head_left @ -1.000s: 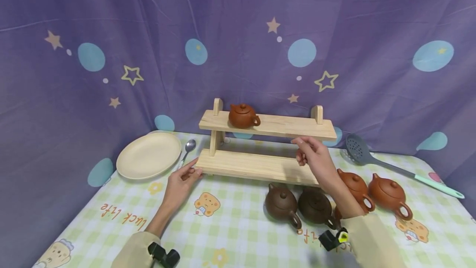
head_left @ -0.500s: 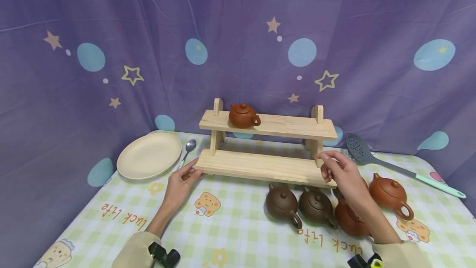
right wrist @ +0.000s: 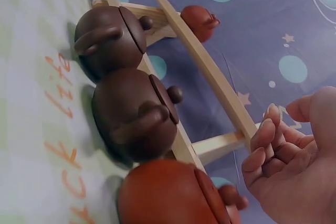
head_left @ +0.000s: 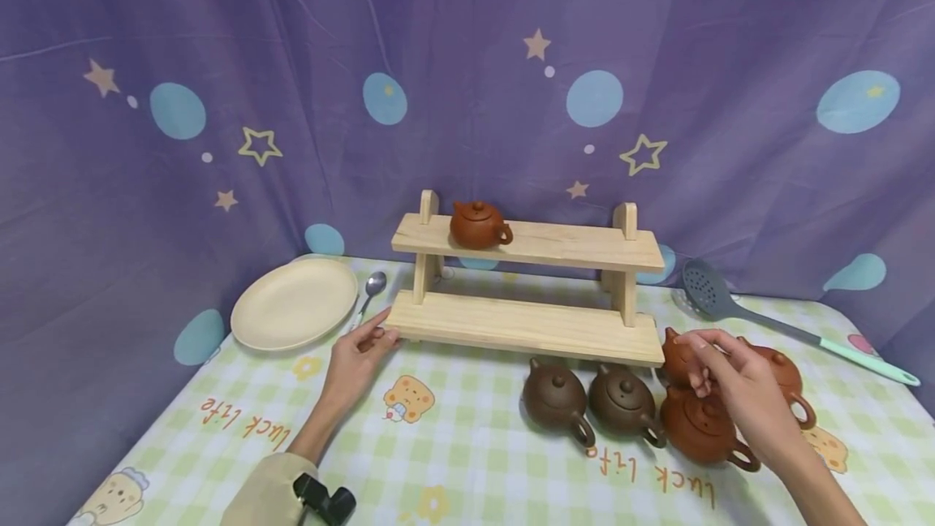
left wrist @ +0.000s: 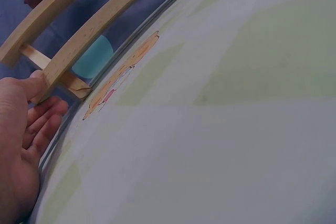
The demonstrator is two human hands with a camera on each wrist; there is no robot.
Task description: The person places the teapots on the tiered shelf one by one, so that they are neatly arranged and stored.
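In the head view, a two-tier shelf of pale wood [head_left: 624, 297] stands on a green-and-white checked cloth [head_left: 467, 449], with a round reddish-brown clay teapot [head_left: 471, 231] on the upper tier, towards the left. The left hand [head_left: 355, 364] pinches the lower tier's left end. The right hand [head_left: 745, 384] hovers over three more reddish-brown clay teapots [head_left: 701, 433] (partly hiding them), right of two dark-brown clay teapots [head_left: 557, 398].

In the left wrist view, the left thumb [left wrist: 23, 85] lies against the wood, fingers bent below.

In the right wrist view, the right hand's fingers [right wrist: 264, 129] curl loosely, thumb apart.
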